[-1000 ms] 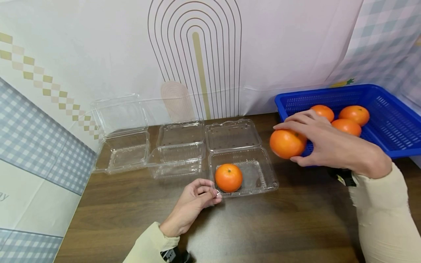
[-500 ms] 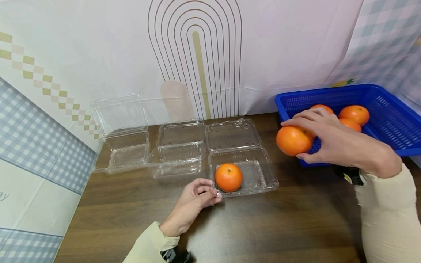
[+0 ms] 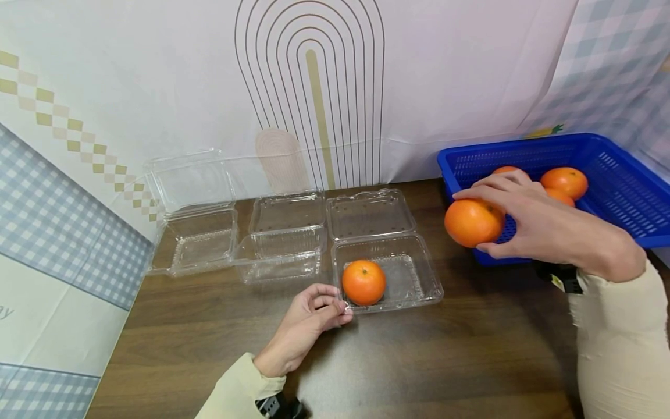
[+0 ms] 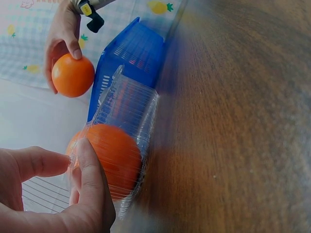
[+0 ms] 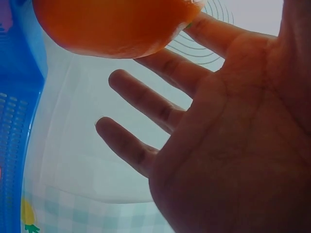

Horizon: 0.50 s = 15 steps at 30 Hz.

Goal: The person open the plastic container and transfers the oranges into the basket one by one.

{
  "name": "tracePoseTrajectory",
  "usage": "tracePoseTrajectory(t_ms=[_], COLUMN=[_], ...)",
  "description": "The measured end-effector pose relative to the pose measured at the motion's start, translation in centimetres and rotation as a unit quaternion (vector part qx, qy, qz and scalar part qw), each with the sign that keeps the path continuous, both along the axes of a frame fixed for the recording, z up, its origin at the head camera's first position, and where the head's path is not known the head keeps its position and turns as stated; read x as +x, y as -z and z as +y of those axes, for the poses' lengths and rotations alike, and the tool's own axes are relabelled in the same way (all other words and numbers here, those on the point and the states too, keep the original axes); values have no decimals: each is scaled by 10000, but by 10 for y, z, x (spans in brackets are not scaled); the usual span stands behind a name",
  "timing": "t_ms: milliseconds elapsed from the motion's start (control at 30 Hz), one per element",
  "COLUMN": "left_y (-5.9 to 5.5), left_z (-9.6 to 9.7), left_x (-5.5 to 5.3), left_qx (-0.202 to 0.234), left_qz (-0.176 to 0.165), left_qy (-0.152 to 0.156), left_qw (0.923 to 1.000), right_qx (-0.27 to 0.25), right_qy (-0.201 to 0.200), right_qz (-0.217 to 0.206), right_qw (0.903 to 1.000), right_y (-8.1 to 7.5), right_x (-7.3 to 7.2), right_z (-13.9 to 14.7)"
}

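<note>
My right hand (image 3: 544, 224) grips an orange (image 3: 473, 223) between thumb and fingers, held up at the left side of the blue basket (image 3: 617, 238). In the right wrist view the held orange (image 5: 116, 24) touches the nearer fingers, while two other fingers stand away from it. With thumb and fingertips my left hand (image 3: 309, 320) pinches the front left corner of an opened clear plastic clamshell box (image 3: 403, 299). Inside that box, at its left, sits another orange (image 3: 364, 283). The left wrist view shows this orange (image 4: 116, 158) through the clear wall, beside my left fingers (image 4: 90, 170).
Two more opened clear clamshell boxes, a middle one (image 3: 282, 273) and a left one (image 3: 204, 265), stand in a row on the wooden table (image 3: 419, 361). Several oranges (image 3: 564, 183) lie in the blue basket, partly hidden by my right hand. A patterned cloth (image 3: 445, 70) hangs behind.
My right hand has moved a little to the right and back with its orange, closer over the basket's left side. The left hand and the boxes have stayed in place.
</note>
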<state>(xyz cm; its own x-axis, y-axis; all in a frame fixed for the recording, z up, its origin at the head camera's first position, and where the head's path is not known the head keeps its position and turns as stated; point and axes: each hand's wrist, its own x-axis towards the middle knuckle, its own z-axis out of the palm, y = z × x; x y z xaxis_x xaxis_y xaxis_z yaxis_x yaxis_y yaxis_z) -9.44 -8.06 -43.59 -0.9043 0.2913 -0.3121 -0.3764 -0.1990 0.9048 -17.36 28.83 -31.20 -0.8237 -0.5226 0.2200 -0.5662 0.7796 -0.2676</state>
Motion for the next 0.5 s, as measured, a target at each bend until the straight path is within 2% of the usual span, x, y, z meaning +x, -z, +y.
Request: tracePoseTrajectory(t_ms=[167, 500], left_y=[0, 0], left_z=[0, 0], left_x=[0, 0], left_qx=[-21, -2], left_qz=[8, 13], left_qy=[-3, 14], left_qw=[10000, 10000], right_qx=[-16, -59], right_qy=[20, 132], right_qz=[44, -189], right_qw=[10000, 9997], right_y=[0, -2], right_x=[0, 1], right_z=[3, 14])
